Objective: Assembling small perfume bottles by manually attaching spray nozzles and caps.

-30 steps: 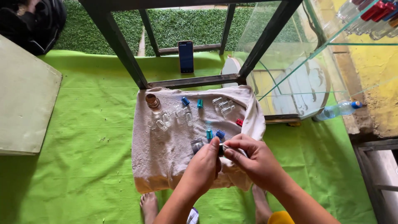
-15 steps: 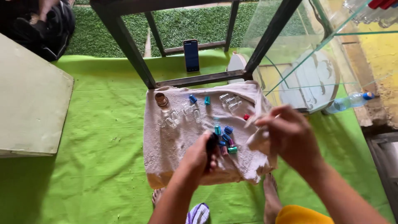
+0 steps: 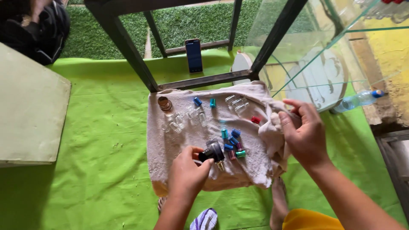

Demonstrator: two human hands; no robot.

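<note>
A beige towel (image 3: 179,140) lies spread on the green cloth. On it sit several small clear glass vials (image 3: 187,119) and several coloured caps (image 3: 233,142) in blue, teal and red. My left hand (image 3: 187,170) grips a small dark bottle (image 3: 212,152) with a gold tip, low over the towel's front part. My right hand (image 3: 302,132) pinches the bunched right corner of the towel (image 3: 272,127), lifted a little off the cloth. A gold-capped vial (image 3: 164,103) stands at the towel's far left.
A black metal frame (image 3: 128,47) with glass panes (image 3: 306,55) stands right behind the towel. A dark phone (image 3: 194,55) leans against its far bar. A plastic bottle (image 3: 358,100) lies at the right, a pale board (image 3: 25,110) at the left. My bare feet (image 3: 279,200) are below the towel.
My hands have parted. The right hand moved right and took hold of the towel's corner. The left hand keeps the dark bottle, lower than before.
</note>
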